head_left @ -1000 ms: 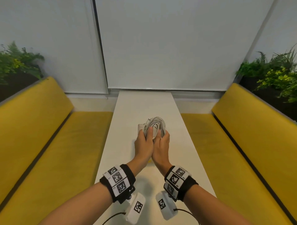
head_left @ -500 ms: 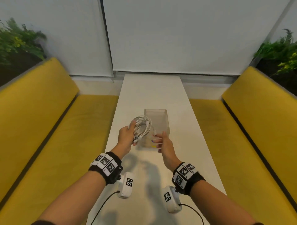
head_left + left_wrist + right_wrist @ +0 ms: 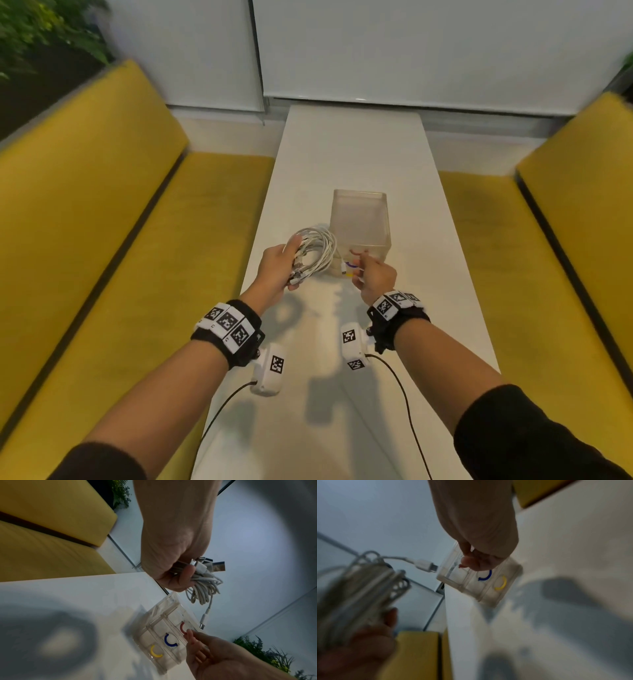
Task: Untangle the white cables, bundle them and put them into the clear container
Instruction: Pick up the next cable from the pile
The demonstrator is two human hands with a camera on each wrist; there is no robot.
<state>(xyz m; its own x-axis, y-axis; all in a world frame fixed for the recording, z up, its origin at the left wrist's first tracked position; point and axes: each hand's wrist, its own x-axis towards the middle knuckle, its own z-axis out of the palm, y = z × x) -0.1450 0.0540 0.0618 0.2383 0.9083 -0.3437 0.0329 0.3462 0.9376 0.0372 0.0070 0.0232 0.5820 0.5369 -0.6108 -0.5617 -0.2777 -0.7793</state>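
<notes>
Right wrist view is pretty blurry, so the cables (image 3: pixel 356 588) are mostly a smear there, and the right hand (image 3: pixel 375 279) covers the near corner of the container (image 3: pixel 360 222). Left hand (image 3: pixel 277 267) is raised above the bench (image 3: pixel 352 147), fingers (image 3: pixel 187 573) curled tight around the coiled bundle, plugs poking out past the fist and one loose plug end hanging down. Right hand fingers are loosely curled, tips right at a red ring (image 3: pixel 182 629) by the container's near edge; can't tell if they're actually pinching it. Blue ring (image 3: pixel 169 641) and yellow ring (image 3: pixel 155 652) sit beside it. Container stands on the bench just right of the bundle. Yellow seats (image 3: pixel 102 222) on both sides.
</notes>
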